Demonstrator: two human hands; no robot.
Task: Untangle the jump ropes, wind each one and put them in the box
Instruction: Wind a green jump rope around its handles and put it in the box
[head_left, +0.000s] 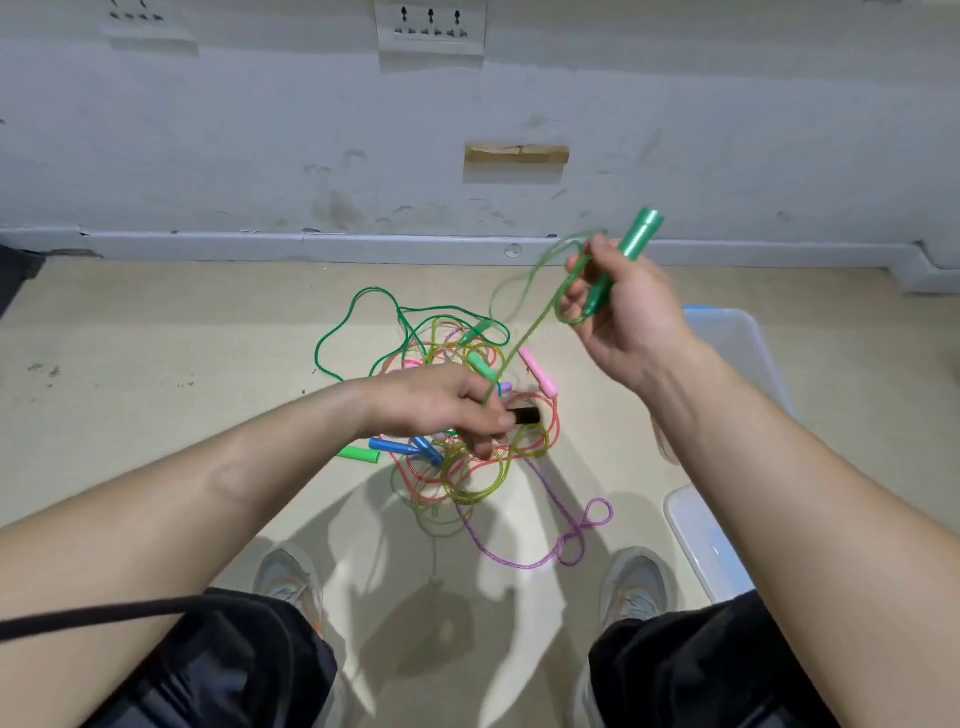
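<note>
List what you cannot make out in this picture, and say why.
Head view only:
- Inside of the box: hidden by the right forearm.
- Middle of the rope tangle: covered by the left hand.
- Loops of the green rope at the right hand: motion-blurred, uncountable.

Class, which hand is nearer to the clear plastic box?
Right. The right hand, gripping a green handle, is raised just left of the box; the left hand pinches the green rope over the tangle, farther left.
</note>
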